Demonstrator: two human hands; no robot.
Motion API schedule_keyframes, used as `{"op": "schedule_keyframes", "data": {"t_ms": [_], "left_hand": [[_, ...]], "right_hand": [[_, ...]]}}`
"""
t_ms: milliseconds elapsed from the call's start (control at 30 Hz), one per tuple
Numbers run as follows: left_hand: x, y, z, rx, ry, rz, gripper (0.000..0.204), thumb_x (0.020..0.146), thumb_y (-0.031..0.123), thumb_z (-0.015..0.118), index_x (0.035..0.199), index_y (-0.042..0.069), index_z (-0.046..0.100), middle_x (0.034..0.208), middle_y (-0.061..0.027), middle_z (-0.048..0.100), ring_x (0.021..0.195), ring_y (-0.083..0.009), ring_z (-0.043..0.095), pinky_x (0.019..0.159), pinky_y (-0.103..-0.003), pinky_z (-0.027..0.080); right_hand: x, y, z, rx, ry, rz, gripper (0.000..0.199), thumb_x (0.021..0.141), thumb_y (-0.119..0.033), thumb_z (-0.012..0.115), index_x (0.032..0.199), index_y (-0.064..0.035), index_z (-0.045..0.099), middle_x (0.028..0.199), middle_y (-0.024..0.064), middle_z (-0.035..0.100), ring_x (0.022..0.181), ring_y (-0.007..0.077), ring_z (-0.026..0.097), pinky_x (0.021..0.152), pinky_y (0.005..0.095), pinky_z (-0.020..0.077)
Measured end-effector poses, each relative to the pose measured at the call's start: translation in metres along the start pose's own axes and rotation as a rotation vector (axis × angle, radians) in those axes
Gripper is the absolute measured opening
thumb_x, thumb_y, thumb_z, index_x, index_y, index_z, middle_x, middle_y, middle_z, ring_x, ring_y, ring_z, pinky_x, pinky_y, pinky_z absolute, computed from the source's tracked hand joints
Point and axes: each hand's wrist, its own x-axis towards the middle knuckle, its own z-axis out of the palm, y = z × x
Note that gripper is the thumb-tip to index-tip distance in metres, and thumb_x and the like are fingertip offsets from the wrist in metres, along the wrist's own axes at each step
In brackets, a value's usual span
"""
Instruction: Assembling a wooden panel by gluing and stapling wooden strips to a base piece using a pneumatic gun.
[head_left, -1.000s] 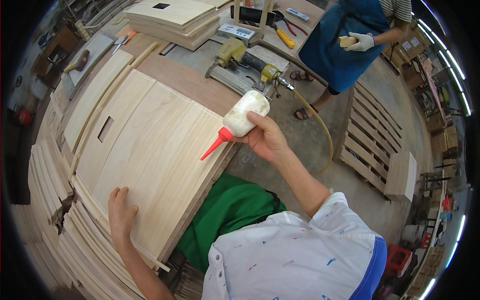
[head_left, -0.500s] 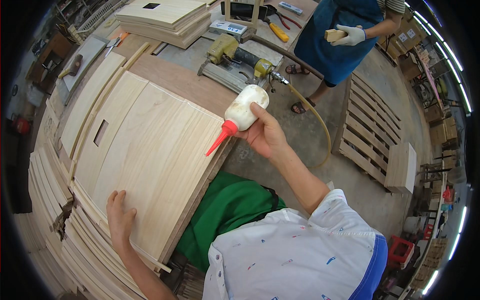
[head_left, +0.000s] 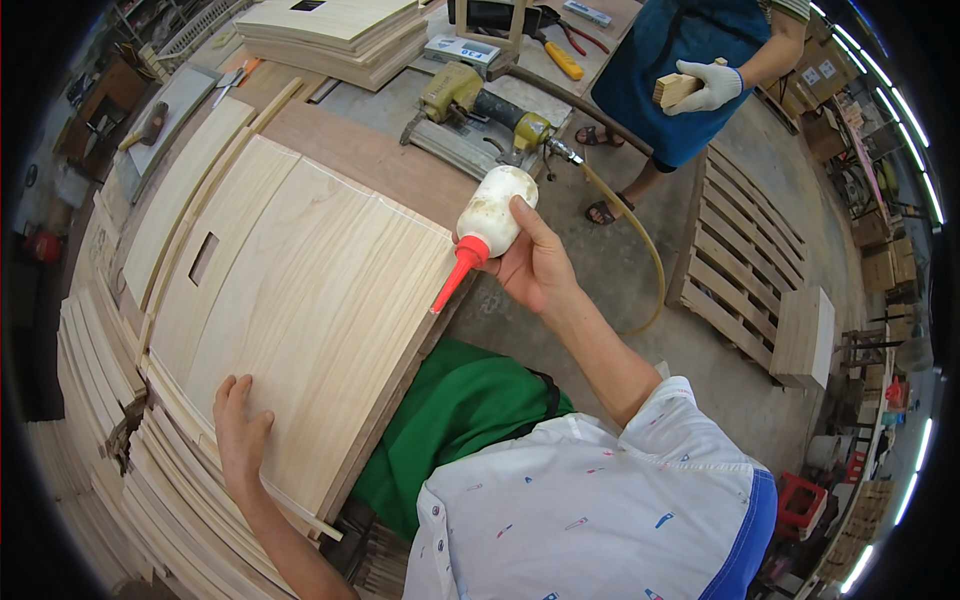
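Observation:
My right hand (head_left: 530, 255) grips a white glue bottle (head_left: 497, 205) with a red pointed nozzle. The bottle tilts downward, its tip over the right edge of a pale wooden panel (head_left: 310, 270). A thin white line of glue runs along the panel's far edge. My left hand (head_left: 241, 430) rests on the near left part of the panel, fingers apart and holding nothing. A rectangular slot (head_left: 203, 258) pierces the panel toward its left side. Beyond the bottle, a green-yellow nail gun (head_left: 485, 110) lies on the bench, joined to a hose.
Long wooden strips (head_left: 190, 480) are stacked at the left. A pile of panels (head_left: 335, 45) stands at the back, near yellow-handled pliers (head_left: 563, 60). Across the bench a person in a blue apron (head_left: 655, 80) holds small wood blocks (head_left: 677, 90) in a gloved hand. A pallet (head_left: 735, 260) lies at right.
My right hand has shifted slightly right, bringing the nozzle tip to the panel's right edge. My left hand stays put. The other person's gloved hand has moved a little.

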Motion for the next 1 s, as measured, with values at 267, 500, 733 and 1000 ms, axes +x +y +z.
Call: {"op": "schedule_keyframes", "data": {"t_ms": [267, 500, 733, 1000], "left_hand": [[0.002, -0.006, 0.002, -0.028, 0.0, 0.017, 0.061, 0.07, -0.002, 0.064, 0.13, 0.001, 0.052, 0.144, -0.0183, 0.038, 0.134, -0.0319, 0.036, 0.111, -0.038, 0.032], [0.003, -0.007, 0.002, 0.0, -0.004, 0.029, 0.061, 0.07, -0.002, 0.064, 0.13, 0.0, 0.052, 0.144, -0.0186, 0.039, 0.134, -0.0322, 0.036, 0.112, -0.038, 0.031], [0.002, -0.011, 0.002, -0.016, -0.008, 0.058, 0.06, 0.07, -0.002, 0.064, 0.129, 0.0, 0.052, 0.144, -0.018, 0.039, 0.133, -0.0324, 0.036, 0.111, -0.038, 0.031], [0.002, -0.018, 0.005, -0.016, -0.007, 0.073, 0.061, 0.07, -0.003, 0.066, 0.129, 0.001, 0.052, 0.143, -0.0183, 0.039, 0.132, -0.0331, 0.038, 0.11, -0.038, 0.033]], "right_hand": [[-0.001, 0.0, 0.0, 0.006, -0.007, -0.01, 0.054, 0.093, -0.036, 0.058, 0.132, -0.0031, 0.039, 0.121, 0.0174, 0.058, 0.11, 0.0362, 0.06, 0.092, 0.0514, 0.0513], [-0.002, -0.007, -0.003, 0.013, -0.008, -0.03, 0.054, 0.094, -0.038, 0.057, 0.132, -0.0037, 0.04, 0.121, 0.0172, 0.058, 0.109, 0.0352, 0.06, 0.091, 0.0506, 0.052], [-0.008, -0.013, -0.01, 0.012, 0.031, -0.07, 0.052, 0.095, -0.038, 0.055, 0.132, -0.0043, 0.04, 0.121, 0.0169, 0.059, 0.109, 0.0352, 0.06, 0.092, 0.0502, 0.0514], [-0.006, -0.005, -0.007, 0.019, 0.001, -0.027, 0.051, 0.095, -0.038, 0.054, 0.132, -0.005, 0.04, 0.122, 0.0163, 0.058, 0.11, 0.0349, 0.06, 0.093, 0.0527, 0.0501]]}}
